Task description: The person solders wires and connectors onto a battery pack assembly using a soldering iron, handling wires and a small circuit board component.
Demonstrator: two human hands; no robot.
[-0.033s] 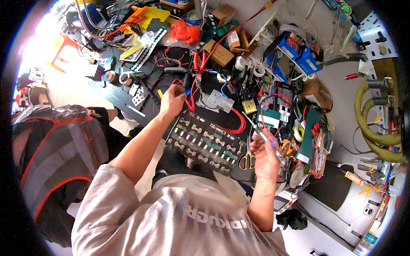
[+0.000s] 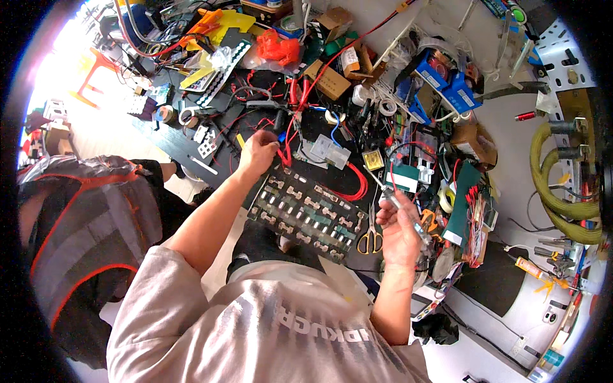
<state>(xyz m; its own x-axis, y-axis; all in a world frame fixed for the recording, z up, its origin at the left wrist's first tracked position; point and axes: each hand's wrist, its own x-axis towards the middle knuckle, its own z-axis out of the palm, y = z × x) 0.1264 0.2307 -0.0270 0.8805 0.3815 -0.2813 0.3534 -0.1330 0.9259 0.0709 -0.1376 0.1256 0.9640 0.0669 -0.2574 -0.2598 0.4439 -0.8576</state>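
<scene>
My left hand [image 2: 258,155] is closed in a pinch at a red wire [image 2: 287,152], above the far left corner of a dark board. Its fingertips partly hide the wire's end. This rectangular board [image 2: 305,214] carries rows of small metal clips and pale pieces, and lies in front of my body. My right hand [image 2: 400,231], right of the board, is wrapped round a soldering iron [image 2: 394,199] with a clear handle. The iron's thin metal tip points up and to the left. Scissors [image 2: 369,242] with gold-coloured handles lie between the board and my right hand.
Beyond the board are a coil of red wire [image 2: 359,185], a small gold tin [image 2: 373,159] and clear plastic pieces [image 2: 325,150]. Blue bins [image 2: 442,83] and cardboard boxes [image 2: 327,79] crowd the far side. A grey backpack [image 2: 89,236] stands at the left.
The soldering iron has turned slightly in my right hand, and its tip has shifted a little. My left hand and the board stay where they were.
</scene>
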